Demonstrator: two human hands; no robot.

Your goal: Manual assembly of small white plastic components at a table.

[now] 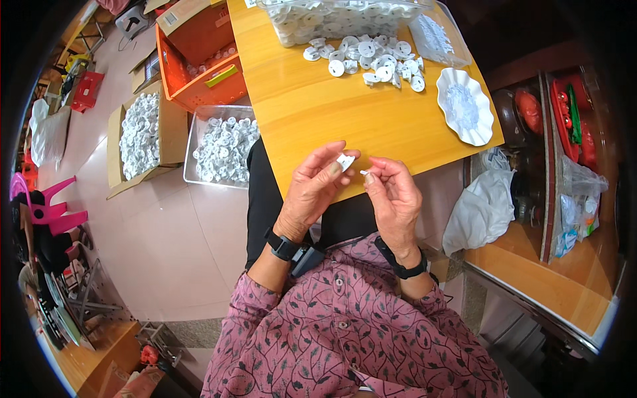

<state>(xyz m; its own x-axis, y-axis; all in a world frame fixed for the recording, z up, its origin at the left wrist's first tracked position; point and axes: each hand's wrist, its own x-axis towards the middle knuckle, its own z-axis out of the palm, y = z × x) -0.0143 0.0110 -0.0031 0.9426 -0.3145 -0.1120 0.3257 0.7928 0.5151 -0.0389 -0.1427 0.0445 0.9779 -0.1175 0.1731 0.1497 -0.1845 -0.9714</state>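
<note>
Over the near edge of the yellow wooden table [312, 109], my left hand [312, 182] pinches a white plastic part [345, 160] between thumb and fingers. Close by on its right, my right hand [396, 199] grips a tiny white piece [364, 172] at its fingertips; its exact shape is too small to tell. The two pieces are apart. Farther up the table lies a loose heap of round white plastic parts [371, 58]. A white scalloped dish [476, 136] at the right holds many small clear or whitish pieces.
Behind the heap stands a clear bin [285, 33] full of white parts, beside a clear tray [441, 40]. Left of the table are an orange crate [192, 93], a cardboard box [116, 152] and a clear tub [190, 166] of white parts. A pink stool [56, 209] stands far left.
</note>
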